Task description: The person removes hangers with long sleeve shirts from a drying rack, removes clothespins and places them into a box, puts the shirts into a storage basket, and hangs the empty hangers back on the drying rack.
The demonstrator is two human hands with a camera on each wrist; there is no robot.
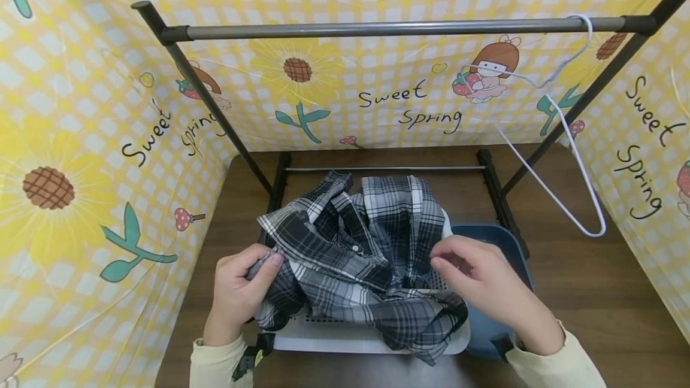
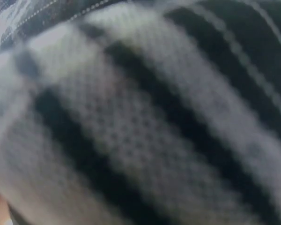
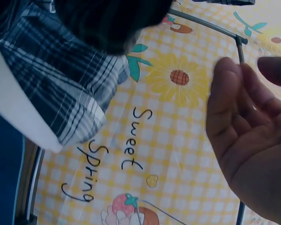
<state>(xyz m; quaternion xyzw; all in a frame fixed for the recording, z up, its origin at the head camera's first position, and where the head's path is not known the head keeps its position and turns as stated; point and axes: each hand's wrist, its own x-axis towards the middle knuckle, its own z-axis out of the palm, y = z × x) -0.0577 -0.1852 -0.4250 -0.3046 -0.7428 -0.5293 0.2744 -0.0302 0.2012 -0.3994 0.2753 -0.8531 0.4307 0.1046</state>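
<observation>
A black, grey and white plaid shirt point(image 1: 345, 271) lies bunched over a white perforated basket point(image 1: 345, 341). My left hand point(image 1: 242, 283) pinches the shirt's edge on its left side between thumb and fingers. Blurred plaid cloth point(image 2: 131, 122) fills nearly the whole left wrist view. At the shirt's right side, my right hand point(image 1: 487, 280) hovers with loosely bent fingers. In the right wrist view that hand point(image 3: 255, 136) shows a gap between thumb and fingers and holds nothing. Part of the shirt point(image 3: 61, 75) hangs beside it there.
Behind the basket stands a dark metal clothes rack with a grey top bar point(image 1: 404, 29). A white hanger point(image 1: 584, 172) hangs at the bar's right end. A blue tub point(image 1: 487, 322) sits right of the basket on the brown wood-look floor point(image 1: 593, 292). Yellow checked sheets point(image 1: 345, 118) surround everything.
</observation>
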